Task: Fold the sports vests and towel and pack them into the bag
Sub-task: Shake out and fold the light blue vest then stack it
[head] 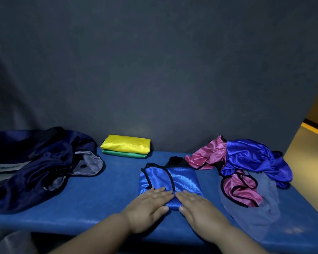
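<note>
the fingers [161, 193] of both hands lie straight and flat, close together, gripping nothing. they press down on the near end of the folded blue vest [184, 177]. the left hand [147, 204] and the right hand [196, 203] sit side by side, their fingertips almost meeting over the middle of the cloth.

from the left, the navy bag [35, 167] lies slumped and open on the blue bench [99, 198], its pale lining showing, well apart from the hands. further right, at the far edge, a folded yellow vest [127, 145] rests on a folded green vest [124, 155]; those 2 look done. next comes the folded blue vest, a tidy oblong with black trim. at the right a loose heap waits: a pink vest [204, 156], a crumpled blue vest [251, 156] and more pink cloth [240, 188], lying on a pale grey towel [268, 208].

the folded vest runs away from the fingertips toward the far side, its long axis near to far, and both hands are equally close to it. i'd guess it is being smoothed flat, ready for a last fold or a lift. the stack lies far and left of it and the bag further left, so the left hand is the nearer one for carrying it either way.
</note>
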Demonstrator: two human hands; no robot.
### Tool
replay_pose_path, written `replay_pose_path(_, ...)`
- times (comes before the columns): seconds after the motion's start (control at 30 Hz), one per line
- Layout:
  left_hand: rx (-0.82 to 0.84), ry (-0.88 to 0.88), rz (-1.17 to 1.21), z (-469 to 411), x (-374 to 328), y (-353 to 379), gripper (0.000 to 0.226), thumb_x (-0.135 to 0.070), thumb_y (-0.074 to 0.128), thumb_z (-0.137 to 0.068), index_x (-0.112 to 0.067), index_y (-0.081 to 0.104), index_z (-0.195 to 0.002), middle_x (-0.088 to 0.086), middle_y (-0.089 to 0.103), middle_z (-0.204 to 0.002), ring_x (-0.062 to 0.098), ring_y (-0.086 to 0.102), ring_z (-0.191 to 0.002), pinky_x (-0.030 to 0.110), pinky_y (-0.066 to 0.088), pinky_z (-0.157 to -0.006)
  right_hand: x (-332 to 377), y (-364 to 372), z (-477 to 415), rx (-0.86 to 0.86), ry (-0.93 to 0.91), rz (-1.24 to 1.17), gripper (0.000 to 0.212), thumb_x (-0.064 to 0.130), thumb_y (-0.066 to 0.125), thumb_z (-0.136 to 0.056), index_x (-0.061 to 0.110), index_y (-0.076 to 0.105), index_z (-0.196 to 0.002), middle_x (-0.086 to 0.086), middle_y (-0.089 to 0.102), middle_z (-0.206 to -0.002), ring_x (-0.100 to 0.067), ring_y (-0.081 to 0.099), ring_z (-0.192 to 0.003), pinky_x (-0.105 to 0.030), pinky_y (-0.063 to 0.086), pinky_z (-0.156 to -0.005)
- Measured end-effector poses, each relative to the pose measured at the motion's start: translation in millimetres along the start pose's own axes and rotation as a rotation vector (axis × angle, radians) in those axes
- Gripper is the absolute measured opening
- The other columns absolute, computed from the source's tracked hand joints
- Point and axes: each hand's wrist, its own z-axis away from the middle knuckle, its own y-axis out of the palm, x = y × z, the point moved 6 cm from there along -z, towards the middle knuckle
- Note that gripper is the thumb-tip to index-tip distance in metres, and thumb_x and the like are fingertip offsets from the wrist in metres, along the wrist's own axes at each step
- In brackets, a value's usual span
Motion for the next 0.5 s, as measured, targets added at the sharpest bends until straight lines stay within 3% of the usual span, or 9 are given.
replay_pose_path(0.1, -0.007, -0.022, 0.014, 1.6, 5.0, 2.1, 0.089, -0.073, -0.002, -0.077, -0.032, 0.02, -0.153, -0.02, 0.013, -0.158, -0.004, 0.0, -0.145, 0.008, -0.014, -0.109, -13.9, 0.6, 6.3, 0.058, 0.049, 0.015, 0.118, 0.078, -0.027, -0.057, 0.026, 0.015, -0.155, 0.014, 0.012, -0.161, 0.003, 0.003, -0.146, -0.011, -0.006, -0.111)
replay_pose_path(0.23, -0.018, -0.042, 0.049, 6.5, 11.5, 0.9, 0.09, -0.076, -0.002, -0.075, -0.034, 0.017, -0.153, -0.022, 0.007, -0.156, -0.003, -0.004, -0.145, 0.01, -0.012, -0.11, -27.1, 0.3, 13.1, 0.086, 0.089, -0.002, 0.112, 0.078, -0.02, -0.059, 0.028, 0.011, -0.155, 0.018, 0.006, -0.16, 0.014, -0.008, -0.134, -0.012, -0.009, -0.111)
replay_pose_path(0.37, 0.004, -0.066, 0.064, 11.5, 17.5, -1.3, 0.091, -0.075, 0.002, -0.072, -0.035, 0.016, -0.152, -0.024, 0.001, -0.153, -0.005, -0.008, -0.142, 0.006, -0.013, -0.108, -36.2, 1.1, 17.3, 0.108, 0.103, -0.02, 0.112, 0.08, -0.019, -0.059, 0.031, 0.009, -0.155, 0.024, 0.003, -0.157, 0.015, -0.01, -0.134, -0.016, -0.009, -0.112)
replay_pose_path(0.43, 0.017, -0.09, 0.084, 14.9, 22.7, -1.4, 0.082, -0.075, 0.012, -0.079, -0.037, 0.016, -0.152, -0.023, 0.002, -0.154, -0.004, -0.007, -0.144, 0.013, -0.006, -0.116, -42.3, 0.7, 17.6, 0.103, 0.108, -0.023, 0.115, 0.083, -0.021, -0.057, 0.03, 0.009, -0.155, 0.028, -0.001, -0.151, 0.015, -0.01, -0.134, -0.016, -0.009, -0.112)
replay_pose_path(0.5, 0.024, -0.142, 0.143, 17.7, 30.1, -1.0, 0.059, -0.055, 0.037, -0.097, -0.041, 0.016, -0.151, -0.02, 0.008, -0.157, -0.001, 0.001, -0.146, 0.023, 0.008, -0.12, -50.9, 3.0, 17.7, 0.101, 0.11, -0.03, 0.126, 0.09, -0.024, -0.049, 0.031, 0.01, -0.155, 0.029, -0.001, -0.149, 0.014, -0.008, -0.135, -0.015, -0.008, -0.113)
